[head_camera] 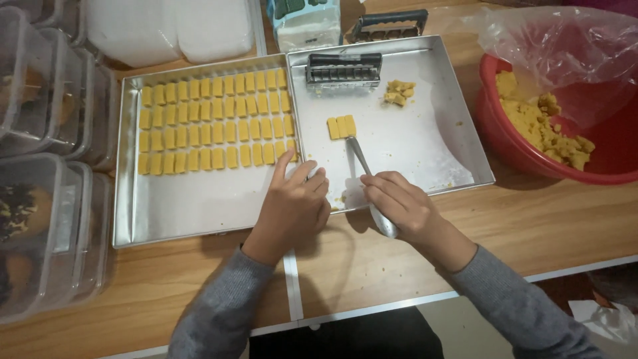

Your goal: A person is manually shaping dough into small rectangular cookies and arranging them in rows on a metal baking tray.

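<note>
My right hand (402,206) grips the handle of a metal knife (361,158) whose tip reaches a few yellow dough pieces (341,126) on the right metal tray (458,133). My left hand (292,206) rests on the seam between the two trays, index finger touching the last dough piece at the end of the bottom row. The left metal tray (186,206) holds several rows of small yellow dough rectangles (212,123). Both arms wear grey sleeves.
A metal dough cutter (343,70) and a small dough lump (397,92) lie on the right tray. A red bowl (525,153) with yellow dough and a plastic bag (565,46) stands at right. Clear plastic containers (46,173) stack at left on the wooden table (531,226).
</note>
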